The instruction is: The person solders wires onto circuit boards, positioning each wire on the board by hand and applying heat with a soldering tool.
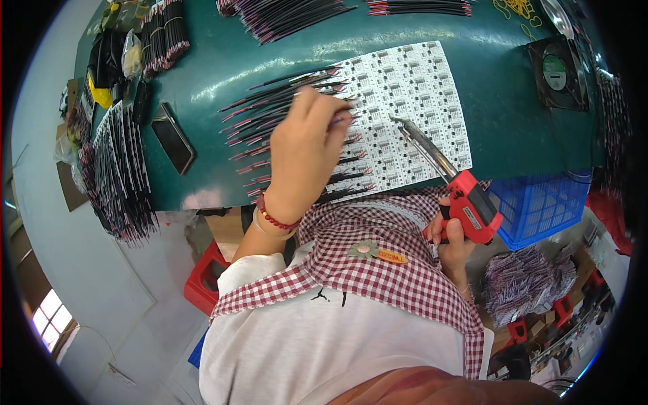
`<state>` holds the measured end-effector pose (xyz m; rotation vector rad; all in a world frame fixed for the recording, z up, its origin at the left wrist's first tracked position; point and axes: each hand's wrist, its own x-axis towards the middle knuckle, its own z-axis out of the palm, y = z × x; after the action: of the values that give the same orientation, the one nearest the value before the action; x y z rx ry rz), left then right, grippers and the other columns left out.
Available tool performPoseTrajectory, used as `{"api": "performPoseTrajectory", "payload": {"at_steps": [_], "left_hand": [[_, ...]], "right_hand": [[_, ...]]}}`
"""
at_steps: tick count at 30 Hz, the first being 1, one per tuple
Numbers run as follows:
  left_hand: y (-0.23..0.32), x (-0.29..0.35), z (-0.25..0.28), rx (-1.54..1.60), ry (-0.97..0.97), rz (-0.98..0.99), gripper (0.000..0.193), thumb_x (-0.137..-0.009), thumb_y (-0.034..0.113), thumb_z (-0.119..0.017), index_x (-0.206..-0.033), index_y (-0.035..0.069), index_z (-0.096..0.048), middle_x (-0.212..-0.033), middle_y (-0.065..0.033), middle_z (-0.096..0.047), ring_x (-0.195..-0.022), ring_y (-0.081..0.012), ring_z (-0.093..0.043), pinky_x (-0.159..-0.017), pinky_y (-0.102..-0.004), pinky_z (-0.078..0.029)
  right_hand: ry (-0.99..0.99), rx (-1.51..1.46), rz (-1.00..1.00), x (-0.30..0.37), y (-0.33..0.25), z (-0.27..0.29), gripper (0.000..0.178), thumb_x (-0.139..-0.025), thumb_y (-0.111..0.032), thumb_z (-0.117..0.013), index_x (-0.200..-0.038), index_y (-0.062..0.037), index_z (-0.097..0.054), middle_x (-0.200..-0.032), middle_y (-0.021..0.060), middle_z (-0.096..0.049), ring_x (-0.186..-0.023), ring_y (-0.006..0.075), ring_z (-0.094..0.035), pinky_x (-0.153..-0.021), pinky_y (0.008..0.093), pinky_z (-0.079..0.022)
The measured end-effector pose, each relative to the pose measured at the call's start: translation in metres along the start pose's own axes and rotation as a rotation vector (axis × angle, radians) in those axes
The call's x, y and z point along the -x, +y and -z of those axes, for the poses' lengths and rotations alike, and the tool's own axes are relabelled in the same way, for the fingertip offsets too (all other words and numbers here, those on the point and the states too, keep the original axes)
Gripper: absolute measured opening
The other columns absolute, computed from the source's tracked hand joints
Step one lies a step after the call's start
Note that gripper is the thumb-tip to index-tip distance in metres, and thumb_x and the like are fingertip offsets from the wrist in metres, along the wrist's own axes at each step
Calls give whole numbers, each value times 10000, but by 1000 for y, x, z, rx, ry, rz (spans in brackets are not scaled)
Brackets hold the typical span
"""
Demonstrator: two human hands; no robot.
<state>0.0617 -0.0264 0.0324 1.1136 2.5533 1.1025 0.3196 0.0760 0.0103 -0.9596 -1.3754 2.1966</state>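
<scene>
A white panel of small circuit boards lies on the green table in front of me. Black wires with red-tipped ends stick out in a row over its left side. My left hand is above these wires, thumb and fingers pinched on one black wire at the panel; the fingers are partly blurred. My right hand is closed around the grip of a red-and-black soldering gun. Its metal tip points up and left, over the middle of the panel, a short way right of my left fingertips.
A phone lies at the left, near hanging wired strips and bundled black wires. More wires lie along the far side. At the right are a black fan, a blue crate below the table and yellow bands.
</scene>
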Motion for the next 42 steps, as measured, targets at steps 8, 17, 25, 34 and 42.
{"api": "performPoseTrajectory", "payload": {"at_steps": [8,17,25,34,42], "left_hand": [[-12,12,-21,-99,-206,88,79,-751,91,-655,-802,42,-618,-756,-104,-624,-611,-280,-593,-552,-346,-456],[-10,13,-25,-175,-192,92,89,-735,99,-649,-750,28,-599,-737,-109,-610,-638,-300,-603,-557,-369,-461],[-12,9,-26,-207,-205,80,82,-732,90,-636,-721,23,-590,-713,-117,-598,-631,-306,-601,-554,-379,-464],[-12,9,-26,-235,-204,65,82,-735,100,-636,-725,28,-598,-706,-118,-596,-604,-316,-596,-539,-392,-469],[-8,5,-21,-255,-285,68,70,-741,104,-636,-787,57,-611,-769,-104,-562,-638,-308,-594,-564,-400,-468]], "right_hand": [[-40,104,-167,1,8,-2,371,-930,-243,-532,-1159,44,-484,-634,63,-504,-488,106,-436,-492,271,-414],[-117,240,-176,2,14,3,295,-919,-221,-550,-1075,26,-504,-657,66,-524,-517,102,-458,-507,263,-417],[-56,214,-144,1,14,-4,318,-920,-236,-546,-1087,31,-501,-646,68,-526,-510,108,-459,-503,264,-416],[-72,79,-102,3,9,-1,347,-934,-157,-520,-1209,51,-486,-679,63,-537,-548,93,-453,-529,238,-397],[-60,152,-133,0,11,-1,363,-915,-233,-558,-1140,45,-495,-640,77,-521,-497,117,-450,-497,272,-416]]}}
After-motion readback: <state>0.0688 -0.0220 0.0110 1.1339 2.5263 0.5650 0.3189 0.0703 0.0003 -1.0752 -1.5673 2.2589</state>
